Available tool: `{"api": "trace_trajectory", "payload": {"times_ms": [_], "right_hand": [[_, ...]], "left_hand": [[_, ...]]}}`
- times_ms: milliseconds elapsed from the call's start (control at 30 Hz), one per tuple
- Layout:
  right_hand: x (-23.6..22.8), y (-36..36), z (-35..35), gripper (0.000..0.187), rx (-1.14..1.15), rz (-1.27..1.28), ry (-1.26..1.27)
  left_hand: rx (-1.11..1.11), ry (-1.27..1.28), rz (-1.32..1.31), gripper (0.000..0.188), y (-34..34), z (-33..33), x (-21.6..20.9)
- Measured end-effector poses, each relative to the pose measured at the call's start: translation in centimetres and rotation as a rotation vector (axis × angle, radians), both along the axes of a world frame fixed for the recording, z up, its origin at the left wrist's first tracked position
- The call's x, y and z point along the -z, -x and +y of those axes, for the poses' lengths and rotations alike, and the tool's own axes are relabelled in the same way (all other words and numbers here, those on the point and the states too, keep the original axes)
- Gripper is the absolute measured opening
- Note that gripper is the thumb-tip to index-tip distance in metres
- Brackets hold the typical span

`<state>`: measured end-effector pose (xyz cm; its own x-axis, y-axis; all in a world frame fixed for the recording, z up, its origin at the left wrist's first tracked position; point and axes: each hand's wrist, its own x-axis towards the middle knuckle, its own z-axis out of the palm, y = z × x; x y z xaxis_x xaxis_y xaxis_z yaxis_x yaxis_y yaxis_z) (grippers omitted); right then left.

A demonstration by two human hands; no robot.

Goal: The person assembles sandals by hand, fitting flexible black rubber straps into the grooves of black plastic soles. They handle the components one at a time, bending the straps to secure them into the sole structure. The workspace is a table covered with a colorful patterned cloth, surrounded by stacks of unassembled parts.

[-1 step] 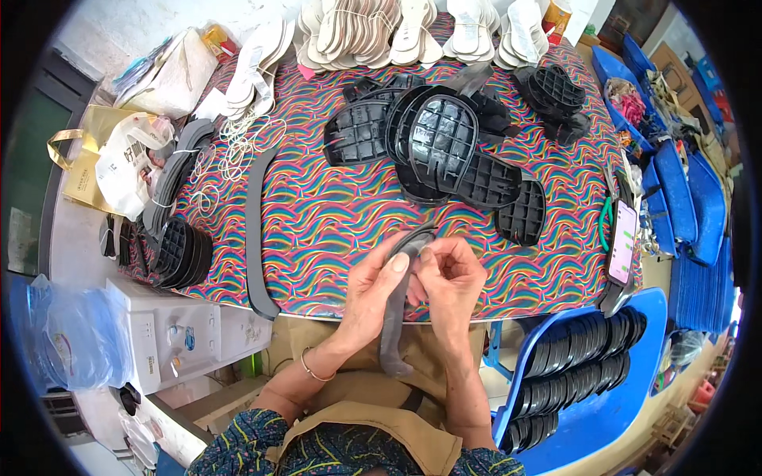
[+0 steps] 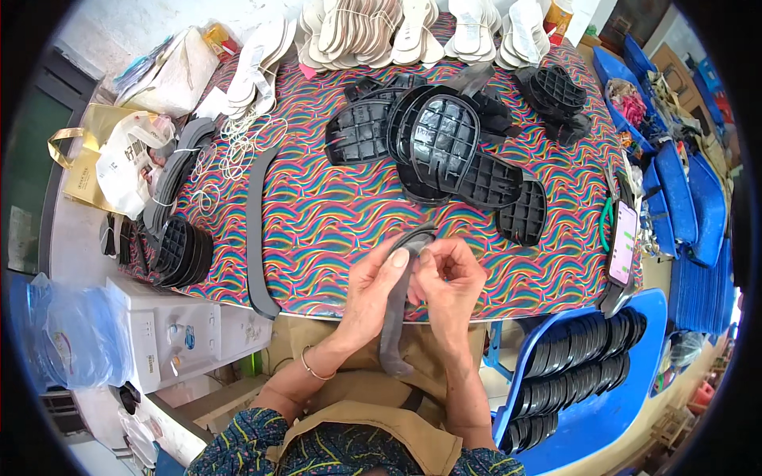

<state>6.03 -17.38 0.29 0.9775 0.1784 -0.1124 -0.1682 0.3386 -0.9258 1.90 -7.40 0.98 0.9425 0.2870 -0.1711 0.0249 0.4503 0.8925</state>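
Over the table's near edge, both my hands work on a dark grey flexible strip [image 2: 392, 337], whose lower end hangs toward my apron. My left hand [image 2: 371, 289] wraps round it, the thumb pressed on top. At the upper end, a curved black edge [image 2: 416, 235] shows above the fingers; whether it is a separate piece I cannot make out. My right hand [image 2: 455, 279] pinches at the strip's right side with thumb and fingers, which partly hide the contact. A similar long grey strip [image 2: 255, 230] lies on the table to the left.
Black gridded sole pieces [image 2: 444, 139] are heaped mid-table on the patterned cloth [image 2: 357, 206]. Bundled pale insoles [image 2: 349, 36] line the back. Left are rubber bands [image 2: 238, 155] and stacked strips [image 2: 171, 178]; right, a phone [image 2: 622, 238] and a blue bin [image 2: 635, 404] of black pieces.
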Motion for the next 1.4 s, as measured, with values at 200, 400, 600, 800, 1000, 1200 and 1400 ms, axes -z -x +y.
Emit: {"api": "trace_trajectory", "payload": {"times_ms": [200, 400, 600, 800, 1000, 1200, 1400], "right_hand": [[1.2, 1.7, -0.8, 0.019, 0.017, -0.492, 0.462], [-0.6, 7.0, -5.3, 0.018, -0.165, -0.424, 0.493], [3.1, 12.4, -17.6, 0.014, 0.147, 0.007, 0.790], [2.8, 19.7, -24.5, 0.035, -0.293, 0.062, 1.755], [-1.3, 15.1, -20.6, 0.024, -0.683, -0.211, 1.700], [-3.8, 6.9, -7.8, 0.012, -0.169, -0.172, 0.767], [-3.5, 1.9, 2.3, 0.006, -0.226, -0.140, 0.239]], "left_hand": [[-0.071, 0.154, 0.124, 0.031, -1.3, 1.6, 0.1], [-0.171, 0.267, 0.013, 0.039, -2.4, 6.3, -1.0], [-0.389, 0.400, -0.317, 0.039, 0.5, 17.7, -3.4], [-0.560, 0.063, -0.528, 0.040, 7.1, 26.0, -10.2], [-0.060, 0.371, -0.172, 0.037, 5.3, 21.6, -9.8], [0.179, 0.201, 0.015, 0.028, 3.5, 11.0, -5.7], [0.245, -0.253, -0.026, 0.050, 3.6, 5.6, -2.9]]}}
